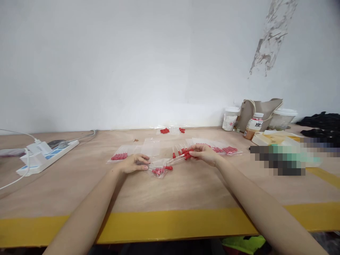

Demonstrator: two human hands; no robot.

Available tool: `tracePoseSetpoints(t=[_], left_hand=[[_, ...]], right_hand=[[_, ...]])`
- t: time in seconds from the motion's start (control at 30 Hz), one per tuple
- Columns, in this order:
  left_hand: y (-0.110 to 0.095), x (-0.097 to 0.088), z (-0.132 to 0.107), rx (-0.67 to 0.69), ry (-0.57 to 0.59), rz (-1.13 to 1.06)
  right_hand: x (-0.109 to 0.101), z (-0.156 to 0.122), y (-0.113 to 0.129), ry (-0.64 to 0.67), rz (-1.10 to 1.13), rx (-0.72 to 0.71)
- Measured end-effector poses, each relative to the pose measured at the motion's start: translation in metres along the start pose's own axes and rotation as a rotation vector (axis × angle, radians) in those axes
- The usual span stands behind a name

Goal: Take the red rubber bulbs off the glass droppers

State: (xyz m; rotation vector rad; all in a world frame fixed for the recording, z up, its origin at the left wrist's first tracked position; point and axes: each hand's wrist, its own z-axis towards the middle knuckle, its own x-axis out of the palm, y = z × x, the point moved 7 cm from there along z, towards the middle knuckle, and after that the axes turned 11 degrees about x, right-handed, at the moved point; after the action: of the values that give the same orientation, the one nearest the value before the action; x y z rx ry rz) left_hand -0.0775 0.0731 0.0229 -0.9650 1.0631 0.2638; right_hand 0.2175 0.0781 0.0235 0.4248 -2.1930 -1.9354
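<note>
The left hand (134,164) has its thumb and finger pinched on the left end of a small clear bag (160,173). The right hand (204,154) has its thumb and fingers closed on the red ends of some thin droppers (187,155). Their clear stems point left, toward the bag. The bag sits in front of the person, between the two hands, with red-ended droppers showing in it. So the step in hand looks like working with the droppers right beside the bag. The next move seems to call for a soft grip, since the stems look thin and easy to snap, and for a steady bag.

Some things are hard to see. The clear stems almost vanish against the clear plastic, so I can't count them. I can't tell if the left fingers pinch stems too, or if the red end at the bag's right side is in or out. The right hand hides part of the full bags (230,150) behind it. Blocky squares cover some things at the far right, and both arms are cut off by the bottom edge.
</note>
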Motion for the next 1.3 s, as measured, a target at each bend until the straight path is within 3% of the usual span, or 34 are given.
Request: tracePoseSetpoints(t=[0.13,0.27,0.33,0.43,0.57,0.67,0.9,1.1,1.17,1.3], left_hand=[[0.003,-0.005,-0.005,-0.013,0.002,-0.061],[-0.012,-0.009,-0.001,-0.004,-0.111,0.014],[-0.019,-0.009,0.002,-0.003,-0.206,0.101],[-0.025,-0.003,0.007,0.023,-0.251,0.208],[-0.021,0.006,0.009,0.036,-0.205,0.276],[-0.019,0.006,0.008,0.044,-0.173,0.287],[-0.022,0.005,0.007,0.074,-0.153,0.289],[-0.023,0.011,0.005,0.032,-0.060,0.253],[-0.024,0.015,0.006,0.023,-0.026,0.241],[-0.026,0.021,0.009,0.049,-0.044,0.270]], right_hand=[[-0.031,0.000,0.007,-0.189,0.177,-0.020],[-0.033,-0.003,0.033,-0.326,0.103,-0.300],[-0.017,-0.005,0.046,-0.402,-0.130,-0.457],[0.024,-0.005,0.053,-0.444,-0.642,-0.627],[0.070,0.009,0.033,-0.387,-1.274,-0.629],[0.081,0.018,0.019,-0.360,-1.465,-0.611],[0.079,0.009,0.019,-0.420,-1.533,-0.601],[0.068,-0.008,0.038,-0.526,-1.307,-0.522],[0.070,-0.012,0.036,-0.495,-1.182,-0.487],[0.087,-0.018,0.021,-0.309,-0.956,-0.457]])
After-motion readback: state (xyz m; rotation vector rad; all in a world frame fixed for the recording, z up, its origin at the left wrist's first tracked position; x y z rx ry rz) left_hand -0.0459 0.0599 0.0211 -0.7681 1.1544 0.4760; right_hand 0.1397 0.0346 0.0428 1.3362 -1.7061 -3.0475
